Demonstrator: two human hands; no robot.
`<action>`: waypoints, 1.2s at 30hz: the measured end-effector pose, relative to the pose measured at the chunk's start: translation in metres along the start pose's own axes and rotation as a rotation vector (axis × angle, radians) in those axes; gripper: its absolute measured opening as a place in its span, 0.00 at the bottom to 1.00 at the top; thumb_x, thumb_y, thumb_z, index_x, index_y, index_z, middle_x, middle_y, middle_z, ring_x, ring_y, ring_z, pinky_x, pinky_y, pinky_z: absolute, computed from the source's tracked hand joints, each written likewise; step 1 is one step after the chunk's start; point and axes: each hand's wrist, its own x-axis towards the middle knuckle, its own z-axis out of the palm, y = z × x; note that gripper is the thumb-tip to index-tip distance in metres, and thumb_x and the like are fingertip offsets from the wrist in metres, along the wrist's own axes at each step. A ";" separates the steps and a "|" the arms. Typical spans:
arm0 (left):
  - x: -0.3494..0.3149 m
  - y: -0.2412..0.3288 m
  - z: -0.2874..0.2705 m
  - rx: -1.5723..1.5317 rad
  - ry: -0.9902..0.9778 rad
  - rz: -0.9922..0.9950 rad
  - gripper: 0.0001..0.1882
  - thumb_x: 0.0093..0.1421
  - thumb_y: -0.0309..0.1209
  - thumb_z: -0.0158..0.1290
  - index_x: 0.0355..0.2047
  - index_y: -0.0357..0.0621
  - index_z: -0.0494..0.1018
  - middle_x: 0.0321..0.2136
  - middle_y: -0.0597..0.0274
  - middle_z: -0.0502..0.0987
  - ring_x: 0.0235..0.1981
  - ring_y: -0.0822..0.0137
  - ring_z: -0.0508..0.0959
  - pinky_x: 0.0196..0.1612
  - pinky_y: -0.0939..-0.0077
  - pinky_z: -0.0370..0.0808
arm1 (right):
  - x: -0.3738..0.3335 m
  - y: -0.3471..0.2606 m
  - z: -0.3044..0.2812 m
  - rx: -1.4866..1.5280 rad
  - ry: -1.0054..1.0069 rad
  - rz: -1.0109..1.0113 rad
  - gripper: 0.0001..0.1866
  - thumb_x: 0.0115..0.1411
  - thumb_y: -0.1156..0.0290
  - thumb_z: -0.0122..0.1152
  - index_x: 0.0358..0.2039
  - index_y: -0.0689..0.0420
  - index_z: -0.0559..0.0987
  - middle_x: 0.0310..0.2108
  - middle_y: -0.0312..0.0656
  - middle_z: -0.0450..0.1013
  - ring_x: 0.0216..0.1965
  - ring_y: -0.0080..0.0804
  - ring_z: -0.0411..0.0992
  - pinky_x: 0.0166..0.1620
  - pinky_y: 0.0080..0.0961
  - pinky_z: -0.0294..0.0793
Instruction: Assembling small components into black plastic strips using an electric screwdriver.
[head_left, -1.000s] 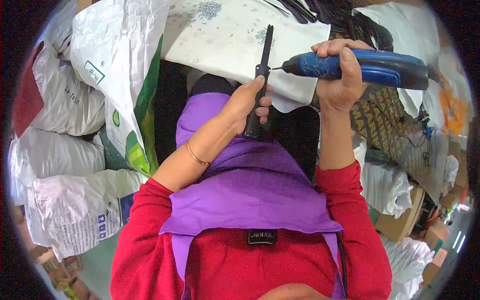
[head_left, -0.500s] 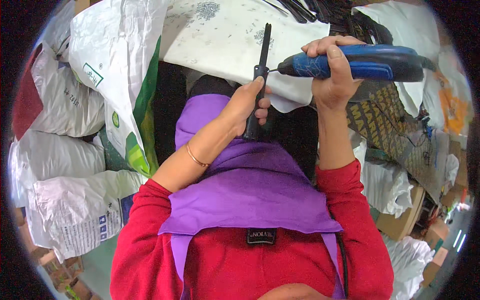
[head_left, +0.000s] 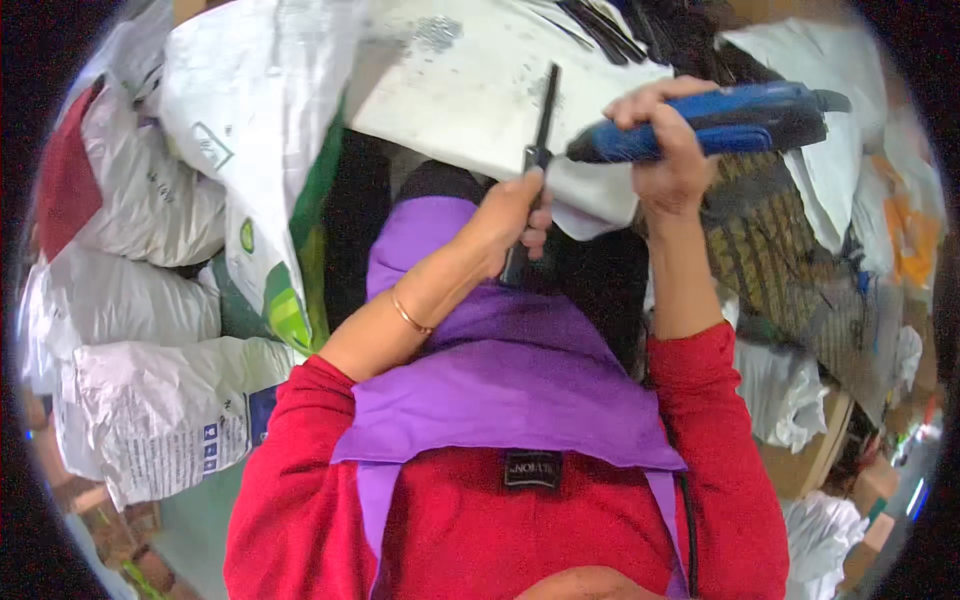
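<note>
My left hand point(head_left: 512, 215) is closed around the thick handle end of a long black plastic piece point(head_left: 550, 105), held upright over my lap. Its narrow bar points away from me. My right hand point(head_left: 672, 150) grips a blue and black electric screwdriver point(head_left: 740, 120), which lies nearly level with its nose pointing left. The screwdriver's tip meets the side of the black piece just above my left thumb. Blur hides whether a screw sits there. Beneath my left forearm is a purple apron point(head_left: 500, 400).
A white work surface point(head_left: 430, 110) lies ahead, with a heap of small metal screws point(head_left: 437, 33) and several black strips point(head_left: 600, 30) at its far side. Large white sacks point(head_left: 270, 90) crowd the left. A dark woven sack point(head_left: 770, 230) and white bags point(head_left: 780, 395) are at the right.
The whole view has shifted slightly and blurred. The screwdriver's nose is closer to the black piece, and its thin bit shows less. Both hands keep their grips.
</note>
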 end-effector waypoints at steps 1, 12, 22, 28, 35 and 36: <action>0.000 0.003 -0.002 -0.017 -0.039 -0.022 0.17 0.63 0.48 0.38 0.30 0.47 0.63 0.13 0.72 0.60 0.10 0.76 0.58 0.15 0.79 0.60 | 0.006 0.006 -0.010 -0.109 0.062 -0.057 0.02 0.49 0.77 0.56 0.23 0.61 0.73 0.20 0.40 0.69 0.23 0.28 0.70 0.32 0.25 0.71; -0.034 0.115 -0.006 -0.060 -0.005 0.824 0.15 0.63 0.31 0.40 0.47 0.34 0.58 0.34 0.52 0.69 0.36 0.59 0.73 0.43 0.67 0.72 | 0.040 0.103 -0.085 -0.656 0.262 0.686 0.15 0.47 0.69 0.64 0.32 0.66 0.74 0.25 0.47 0.72 0.28 0.41 0.71 0.37 0.32 0.71; -0.018 0.184 -0.021 0.881 0.327 1.223 0.10 0.59 0.30 0.44 0.38 0.37 0.67 0.37 0.51 0.74 0.40 0.56 0.74 0.46 0.64 0.69 | 0.032 0.000 0.082 -0.281 -0.186 0.632 0.21 0.57 0.63 0.55 0.48 0.62 0.70 0.27 0.38 0.71 0.29 0.23 0.67 0.36 0.21 0.67; -0.073 0.281 -0.132 2.255 1.352 1.116 0.12 0.57 0.39 0.44 0.38 0.58 0.74 0.36 0.65 0.75 0.40 0.63 0.74 0.42 0.46 0.61 | 0.129 0.021 0.079 -0.500 -0.301 0.383 0.16 0.57 0.59 0.53 0.37 0.58 0.79 0.19 0.28 0.67 0.18 0.13 0.57 0.20 0.13 0.55; -0.070 0.301 -0.148 2.068 0.998 1.479 0.15 0.62 0.41 0.37 0.41 0.50 0.70 0.39 0.63 0.74 0.42 0.61 0.73 0.48 0.51 0.60 | 0.235 0.093 0.178 -1.488 -1.195 -0.577 0.10 0.51 0.67 0.56 0.32 0.55 0.78 0.22 0.41 0.73 0.23 0.34 0.72 0.26 0.29 0.70; -0.064 0.303 -0.148 2.009 1.035 1.515 0.15 0.61 0.41 0.39 0.43 0.51 0.69 0.39 0.63 0.74 0.43 0.61 0.72 0.50 0.50 0.59 | 0.232 0.109 0.193 -1.399 -1.137 -0.531 0.11 0.55 0.67 0.50 0.32 0.55 0.79 0.19 0.39 0.72 0.22 0.28 0.71 0.27 0.25 0.68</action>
